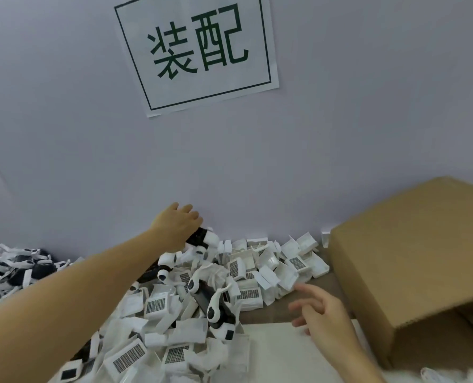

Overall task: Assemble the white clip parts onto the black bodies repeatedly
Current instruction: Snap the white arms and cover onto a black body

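Observation:
A heap of white clip parts [246,272], many with dark grilles, covers the middle of the table. Black bodies with white ends [216,308] lie among them. My left hand [177,225] reaches far over the heap near the wall and grips a black body with a white end [203,237]. Lower right, my right hand [323,310] hovers above the table with fingers spread and relaxed, holding nothing.
A large open cardboard box [412,261] lies on its side at the right. A second pile of black and white pieces [14,269] sits at the far left. A white sheet [279,352] covers the near table. A paper sign [196,51] hangs on the grey wall.

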